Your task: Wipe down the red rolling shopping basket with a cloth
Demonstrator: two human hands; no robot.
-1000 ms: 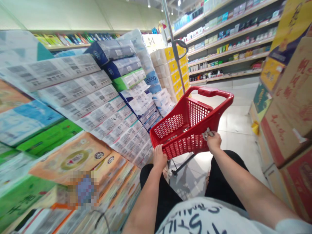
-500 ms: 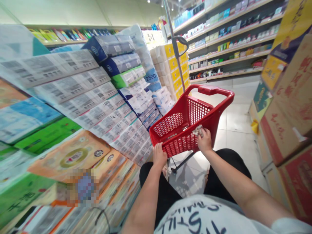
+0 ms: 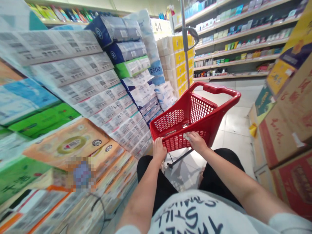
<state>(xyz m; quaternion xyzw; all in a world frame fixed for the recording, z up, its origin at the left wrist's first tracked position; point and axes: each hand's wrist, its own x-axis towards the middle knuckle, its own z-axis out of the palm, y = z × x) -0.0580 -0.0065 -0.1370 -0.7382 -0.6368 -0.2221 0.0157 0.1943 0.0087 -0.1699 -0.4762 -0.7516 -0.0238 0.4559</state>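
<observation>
A red plastic shopping cart with perforated basket walls stands in front of my knees, its handle at the far right end. My left hand is closed over the basket's near left corner, fingers hooked on the rim. Pressed against the long near side of the basket, my right hand holds a crumpled whitish cloth. The cloth touches the red grid just below the rim, and part of it is hidden under my fingers.
Stacked tissue packs rise close on the left. Cardboard cartons line the right side. A metal pole stands behind the cart. Shelves of small goods run along the back, above pale floor tiles.
My right hand with the cloth has slid left along the basket's side, toward my left hand. The left hand keeps its hold on the corner. The view has tilted slightly.
</observation>
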